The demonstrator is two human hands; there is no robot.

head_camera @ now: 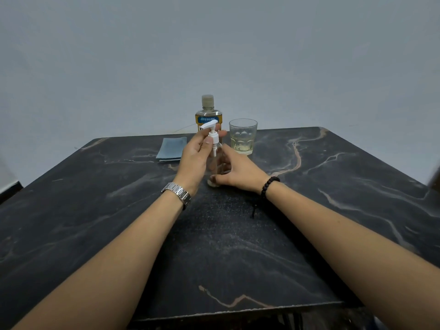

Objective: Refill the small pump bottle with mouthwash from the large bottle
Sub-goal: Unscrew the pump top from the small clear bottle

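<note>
A small clear pump bottle [215, 164] stands upright on the dark marble table [238, 246]. My left hand [198, 154] pinches the collar of its white pump head [210, 129], which sits at the bottle's neck. My right hand [238, 172] wraps the bottle's lower body from the right. Behind them the large mouthwash bottle [208, 110] stands capped, with a yellow and blue label and pale liquid inside; its lower half is hidden by my hand and the pump.
A glass tumbler [242, 136] with a little pale yellow liquid stands just right of the large bottle. A folded blue cloth [172, 148] lies at the back left. The table's rear edge meets a plain grey wall.
</note>
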